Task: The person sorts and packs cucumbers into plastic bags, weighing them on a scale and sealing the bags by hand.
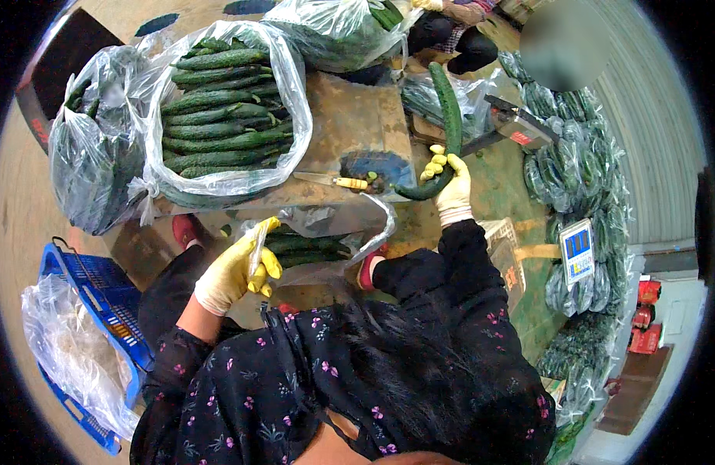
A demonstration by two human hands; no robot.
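Note:
My left hand (253, 260), in a yellow glove, is closed on the rim of a clear plastic bag, its fingers bunched. Inside this bag, below the table edge between my legs, lie several dark green cucumbers (295, 246). My right hand (450, 182), also gloved, grips a cucumber (448, 105) that points away from me. A curved green end (415, 191) sticks out on the hand's left; whether it belongs to the same cucumber I cannot tell. A knife (349, 183) with a yellow handle lies on the table (349, 108), left of that hand.
An open clear bag (301, 116) packed with cucumbers stands on the table, with other filled bags (101, 155) beside and behind it. A blue crate (86, 302) is at lower left. A scale display (578, 252) and rows of bagged cucumbers (574, 163) line the right.

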